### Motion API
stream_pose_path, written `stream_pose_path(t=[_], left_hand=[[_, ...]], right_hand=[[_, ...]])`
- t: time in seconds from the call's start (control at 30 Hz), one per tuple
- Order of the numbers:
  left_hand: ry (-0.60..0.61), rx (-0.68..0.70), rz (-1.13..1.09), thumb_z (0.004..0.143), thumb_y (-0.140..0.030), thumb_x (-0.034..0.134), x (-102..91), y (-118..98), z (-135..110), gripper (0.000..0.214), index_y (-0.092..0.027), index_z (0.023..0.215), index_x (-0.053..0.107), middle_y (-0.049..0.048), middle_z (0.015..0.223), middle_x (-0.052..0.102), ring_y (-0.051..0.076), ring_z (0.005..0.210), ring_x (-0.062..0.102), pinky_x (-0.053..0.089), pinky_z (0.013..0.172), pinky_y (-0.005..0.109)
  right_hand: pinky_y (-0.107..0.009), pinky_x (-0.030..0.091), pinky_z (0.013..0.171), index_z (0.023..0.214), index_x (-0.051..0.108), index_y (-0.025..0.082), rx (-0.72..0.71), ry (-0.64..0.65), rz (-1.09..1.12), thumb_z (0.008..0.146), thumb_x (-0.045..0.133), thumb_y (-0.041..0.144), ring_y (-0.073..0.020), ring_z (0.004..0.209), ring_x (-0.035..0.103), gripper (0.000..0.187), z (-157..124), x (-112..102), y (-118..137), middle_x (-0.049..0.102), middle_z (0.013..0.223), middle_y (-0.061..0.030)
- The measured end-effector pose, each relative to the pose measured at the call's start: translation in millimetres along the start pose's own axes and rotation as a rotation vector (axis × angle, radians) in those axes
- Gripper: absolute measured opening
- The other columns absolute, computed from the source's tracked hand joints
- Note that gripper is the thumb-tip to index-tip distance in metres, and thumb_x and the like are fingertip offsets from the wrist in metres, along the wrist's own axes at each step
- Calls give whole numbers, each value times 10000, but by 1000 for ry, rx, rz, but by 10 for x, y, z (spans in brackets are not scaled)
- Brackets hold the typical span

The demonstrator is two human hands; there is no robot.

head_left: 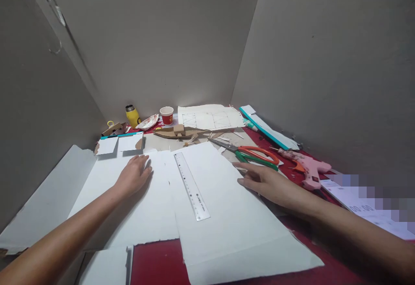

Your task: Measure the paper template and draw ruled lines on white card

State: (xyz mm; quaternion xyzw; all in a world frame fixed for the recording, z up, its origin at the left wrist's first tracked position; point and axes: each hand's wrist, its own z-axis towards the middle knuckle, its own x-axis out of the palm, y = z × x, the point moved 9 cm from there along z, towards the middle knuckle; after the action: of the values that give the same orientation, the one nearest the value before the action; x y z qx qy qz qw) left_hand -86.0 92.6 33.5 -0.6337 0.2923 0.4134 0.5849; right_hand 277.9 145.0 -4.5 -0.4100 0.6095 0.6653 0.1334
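Note:
A large white cardboard sheet [227,216], with a fold line near its front, lies before me. On it, slightly slanted, rests a clear ruler [191,188]. My left hand [134,175] lies on the white board [149,216] to the left, fingers stretched forward and thumb apart, holding nothing. At the sheet's right edge is my right hand [264,183], its index finger and thumb apart with nothing visible between them; its other fingers are partly hidden. Just beyond that hand are scissors [257,155] with orange and green handles.
Right of the scissors lie a pink glue gun [308,166] and a device with a lit screen [366,203]. Farther back are a brown cardboard piece [181,131], a drawn-on paper [207,116], a paper cup [167,115] and a yellow bottle [132,116]. Grey walls enclose the table.

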Motion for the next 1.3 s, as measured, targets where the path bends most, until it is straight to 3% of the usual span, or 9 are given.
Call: stream_pose_path(t=[0.17,0.3,0.5,0.6,0.73,0.8,0.87,1.03,1.3], left_hand=[[163,77,148,806,-599,582,235,-209,-357,853,-65,1460,462,216,1565,369,398,1483,230,220,1189,538],[481,139,341,693,-731,637,540,-524,-869,1157,-120,1578,212,196,1644,110,401,1506,58,215,1189,544],[485,187,436,802,-577,592,586,-703,-1144,913,-70,1524,358,256,1589,275,425,1474,226,313,1146,546],[363,198,301,886,-550,492,309,-597,-1010,654,-188,1430,528,169,1502,487,348,1363,478,410,1098,456],[-125,-77,580,921,-494,457,-762,-88,-683,558,-208,1397,520,168,1463,532,344,1316,511,451,1028,465],[-239,-335,866,931,-486,450,-1269,218,-637,546,-143,1349,523,242,1346,591,396,1244,537,496,915,495],[-255,-469,919,929,-386,495,-1560,430,-621,462,-55,1244,566,305,1237,617,438,1197,540,510,841,516],[-152,-604,941,936,-367,606,-1662,718,-633,368,-151,1234,590,127,1243,624,257,1054,635,547,854,451],[11,-604,895,934,-360,619,-1734,801,-602,366,-174,1248,588,99,1242,620,236,1040,640,555,861,449]], right_hand=[[-314,432,544,1324,613,148,15,-95,-2,815,533,467,-207,617,556,607,-81,-203,-79,606,700,-29],[-319,444,538,1319,626,194,52,-116,-34,844,519,463,-220,618,584,557,-130,-257,-218,647,710,-58],[-386,508,653,1357,594,145,40,-69,-270,871,487,434,-281,730,662,575,-110,-240,-252,698,789,-82],[-438,524,716,1293,646,172,-24,-113,-417,859,544,431,-354,918,684,516,-106,-307,-53,726,1064,-150],[-433,536,791,1218,681,175,-164,-131,-356,865,571,400,-325,941,689,432,-90,-250,490,726,1054,-153],[-386,549,787,1225,670,178,-193,7,-182,875,580,372,-277,896,701,411,-46,-24,802,742,967,-117],[-345,563,780,1332,587,149,-150,184,67,880,598,314,-230,875,704,482,9,286,1084,732,1047,-113],[-259,561,528,1454,364,85,206,360,516,810,698,193,-189,765,690,733,179,952,1355,657,1103,-164],[-209,528,410,922,547,123,280,418,643,919,566,180,-90,492,560,60,333,1345,1331,541,648,18]])
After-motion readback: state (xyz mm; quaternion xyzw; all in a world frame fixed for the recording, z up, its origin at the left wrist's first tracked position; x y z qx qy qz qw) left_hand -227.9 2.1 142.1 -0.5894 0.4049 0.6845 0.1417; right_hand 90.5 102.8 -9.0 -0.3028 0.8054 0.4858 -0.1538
